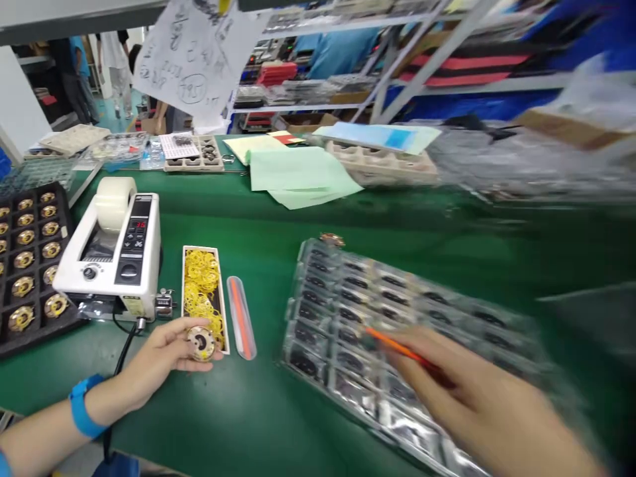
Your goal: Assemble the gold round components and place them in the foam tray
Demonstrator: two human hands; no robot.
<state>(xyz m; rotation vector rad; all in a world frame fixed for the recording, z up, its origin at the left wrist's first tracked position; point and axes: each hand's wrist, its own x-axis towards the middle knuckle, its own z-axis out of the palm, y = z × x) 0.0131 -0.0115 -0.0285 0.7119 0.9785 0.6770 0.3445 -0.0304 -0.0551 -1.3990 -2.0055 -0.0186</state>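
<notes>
My left hand point(171, 348) grips a round gold watch case point(201, 343) between thumb and fingers, its open face turned up to show a dark centre. Beside those fingertips is a narrow white box point(222, 311) full of yellow rings point(201, 271). On the right, my right hand point(462, 384) is closed round an orange pen-like tool point(397, 346), slightly smeared by motion. Its tip is over a clear compartment tray point(308, 354) holding dark flat parts; whether it touches one I cannot tell.
A white tape dispenser point(109, 265) stands at left, beside a black tray point(37, 334) of gold watch cases. A clear case with an orange strip point(242, 318) lies mid-table. Another gold part point(332, 240) sits behind the clear tray. Green papers point(301, 172) lie at the back.
</notes>
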